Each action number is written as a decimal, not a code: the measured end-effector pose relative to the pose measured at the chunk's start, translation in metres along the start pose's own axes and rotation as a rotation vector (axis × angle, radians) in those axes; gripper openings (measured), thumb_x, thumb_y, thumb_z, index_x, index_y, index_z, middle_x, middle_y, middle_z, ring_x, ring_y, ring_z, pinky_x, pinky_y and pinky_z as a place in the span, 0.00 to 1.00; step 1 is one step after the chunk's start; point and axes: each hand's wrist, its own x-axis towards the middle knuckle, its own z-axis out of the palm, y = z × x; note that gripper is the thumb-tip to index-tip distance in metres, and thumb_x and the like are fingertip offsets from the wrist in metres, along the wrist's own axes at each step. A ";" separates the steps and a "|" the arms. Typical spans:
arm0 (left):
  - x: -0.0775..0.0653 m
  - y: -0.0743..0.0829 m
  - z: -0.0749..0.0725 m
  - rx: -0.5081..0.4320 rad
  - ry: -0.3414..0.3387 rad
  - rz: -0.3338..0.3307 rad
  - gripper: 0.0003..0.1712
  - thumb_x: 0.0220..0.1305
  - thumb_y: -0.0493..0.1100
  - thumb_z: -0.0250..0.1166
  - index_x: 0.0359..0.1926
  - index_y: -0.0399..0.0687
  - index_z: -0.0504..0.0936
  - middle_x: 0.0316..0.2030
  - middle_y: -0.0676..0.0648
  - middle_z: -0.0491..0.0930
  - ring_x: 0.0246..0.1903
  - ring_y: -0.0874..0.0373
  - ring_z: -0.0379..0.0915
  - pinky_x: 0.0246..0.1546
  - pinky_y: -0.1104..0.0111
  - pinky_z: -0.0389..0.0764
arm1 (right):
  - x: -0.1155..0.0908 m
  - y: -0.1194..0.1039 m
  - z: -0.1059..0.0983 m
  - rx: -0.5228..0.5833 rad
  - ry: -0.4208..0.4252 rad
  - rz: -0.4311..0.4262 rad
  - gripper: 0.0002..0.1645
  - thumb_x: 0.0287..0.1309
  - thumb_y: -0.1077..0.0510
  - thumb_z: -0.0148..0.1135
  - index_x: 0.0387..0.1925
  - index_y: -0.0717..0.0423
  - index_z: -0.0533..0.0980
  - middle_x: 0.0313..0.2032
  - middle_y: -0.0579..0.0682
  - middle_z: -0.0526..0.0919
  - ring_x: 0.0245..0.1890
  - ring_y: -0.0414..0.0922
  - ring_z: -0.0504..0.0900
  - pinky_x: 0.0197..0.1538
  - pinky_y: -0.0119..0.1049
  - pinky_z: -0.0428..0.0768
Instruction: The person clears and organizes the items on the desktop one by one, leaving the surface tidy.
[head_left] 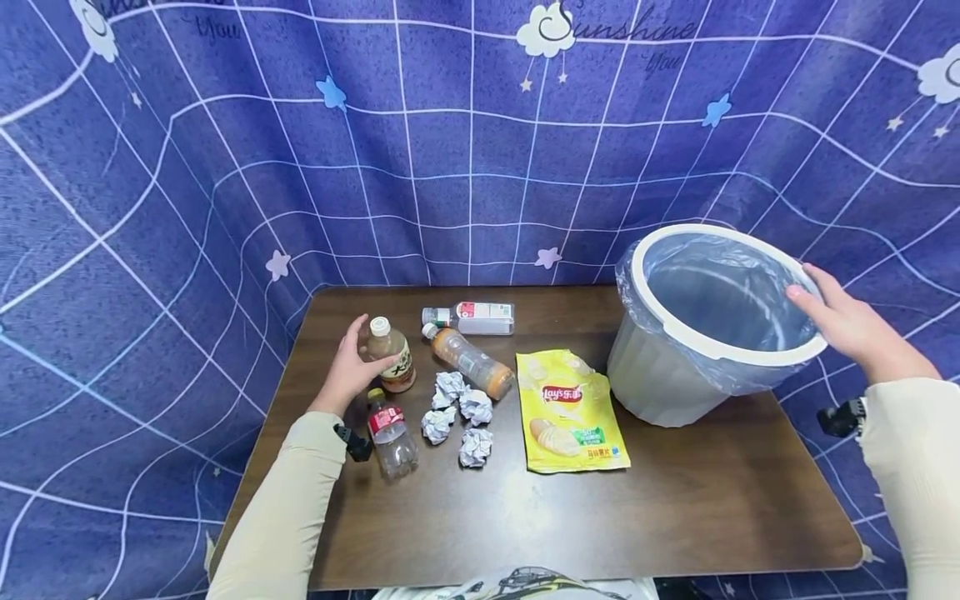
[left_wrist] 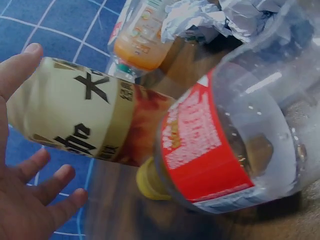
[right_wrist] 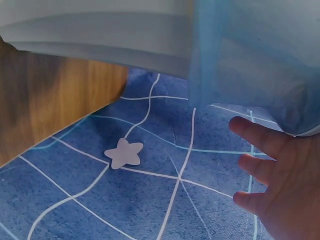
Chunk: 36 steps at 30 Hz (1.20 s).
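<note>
Left grip [head_left: 351,372] spread around an upright coffee bottle [head_left: 402,367]; right grip [head_left: 858,327], fingers straight, at the bin [head_left: 651,367].
The coffee bottle stands on the tabletop's [head_left: 675,517] left, just beyond the cola bottle [head_left: 393,440]; a careless sideways nudge could topple it, and a low wrist might roll the cola bottle.

"Lay's乐事" on yellow bag [head_left: 572,414]; "Sunshine", "You" on blue curtain [head_left: 487,196]; "大" on beige bottle [left_wrist: 92,111].

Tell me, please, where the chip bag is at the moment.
In the head view, the chip bag lies flat on the table, slightly right of centre, between the paper balls on its left and the bin on its right.
</note>
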 end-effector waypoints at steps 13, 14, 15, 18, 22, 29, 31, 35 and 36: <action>-0.003 -0.006 0.005 -0.007 -0.074 -0.050 0.52 0.60 0.52 0.75 0.77 0.48 0.56 0.63 0.33 0.72 0.59 0.38 0.71 0.61 0.46 0.72 | 0.001 -0.001 0.000 0.025 0.019 -0.011 0.46 0.77 0.37 0.31 0.79 0.59 0.31 0.72 0.79 0.39 0.65 0.86 0.45 0.62 0.80 0.49; -0.003 -0.006 0.005 -0.007 -0.073 -0.047 0.52 0.60 0.52 0.75 0.77 0.47 0.56 0.63 0.33 0.71 0.59 0.38 0.71 0.61 0.46 0.72 | 0.001 -0.001 0.000 0.024 0.018 -0.011 0.46 0.77 0.38 0.31 0.79 0.59 0.31 0.72 0.79 0.39 0.65 0.86 0.45 0.62 0.80 0.49; -0.003 -0.006 0.005 -0.008 -0.071 -0.044 0.52 0.60 0.52 0.75 0.77 0.47 0.56 0.63 0.33 0.71 0.60 0.38 0.71 0.62 0.46 0.71 | 0.001 -0.001 0.000 0.026 0.018 -0.010 0.46 0.77 0.38 0.31 0.79 0.59 0.31 0.72 0.79 0.39 0.65 0.86 0.45 0.62 0.80 0.48; -0.002 -0.007 0.005 -0.008 -0.067 -0.041 0.51 0.60 0.52 0.75 0.77 0.46 0.57 0.64 0.33 0.71 0.62 0.38 0.70 0.64 0.46 0.70 | 0.001 -0.001 0.000 0.014 0.015 -0.005 0.46 0.77 0.37 0.31 0.79 0.59 0.31 0.72 0.80 0.39 0.64 0.87 0.46 0.61 0.80 0.49; 0.001 -0.004 0.004 -0.006 -0.067 -0.024 0.50 0.60 0.51 0.75 0.76 0.45 0.59 0.64 0.33 0.72 0.62 0.38 0.70 0.64 0.46 0.70 | 0.001 -0.001 0.001 -0.001 0.013 0.000 0.46 0.76 0.37 0.31 0.79 0.59 0.31 0.72 0.80 0.40 0.63 0.87 0.47 0.61 0.80 0.51; 0.007 0.012 -0.003 -0.018 -0.067 -0.006 0.48 0.61 0.50 0.74 0.74 0.42 0.59 0.63 0.33 0.72 0.62 0.38 0.69 0.65 0.46 0.69 | 0.002 0.000 0.000 -0.016 0.009 0.010 0.47 0.76 0.36 0.30 0.79 0.58 0.30 0.71 0.81 0.40 0.63 0.87 0.47 0.60 0.80 0.51; 0.010 0.016 -0.005 -0.011 -0.063 0.005 0.48 0.61 0.51 0.74 0.74 0.42 0.60 0.62 0.34 0.72 0.61 0.39 0.70 0.64 0.46 0.70 | 0.002 0.001 0.000 -0.017 0.009 0.011 0.47 0.76 0.36 0.30 0.79 0.58 0.30 0.71 0.81 0.40 0.63 0.87 0.47 0.60 0.80 0.51; 0.015 0.025 -0.008 -0.015 -0.048 0.029 0.46 0.61 0.51 0.74 0.73 0.43 0.61 0.60 0.35 0.74 0.58 0.39 0.72 0.60 0.47 0.72 | 0.002 0.002 0.001 -0.017 0.011 0.011 0.46 0.76 0.36 0.30 0.79 0.58 0.30 0.71 0.80 0.40 0.63 0.87 0.47 0.60 0.80 0.51; 0.017 0.028 -0.008 -0.023 -0.049 0.034 0.46 0.61 0.51 0.74 0.73 0.44 0.61 0.60 0.35 0.74 0.58 0.40 0.72 0.60 0.48 0.72 | 0.001 0.003 0.001 -0.015 0.011 0.011 0.47 0.76 0.36 0.30 0.79 0.58 0.30 0.71 0.80 0.40 0.63 0.87 0.47 0.60 0.80 0.51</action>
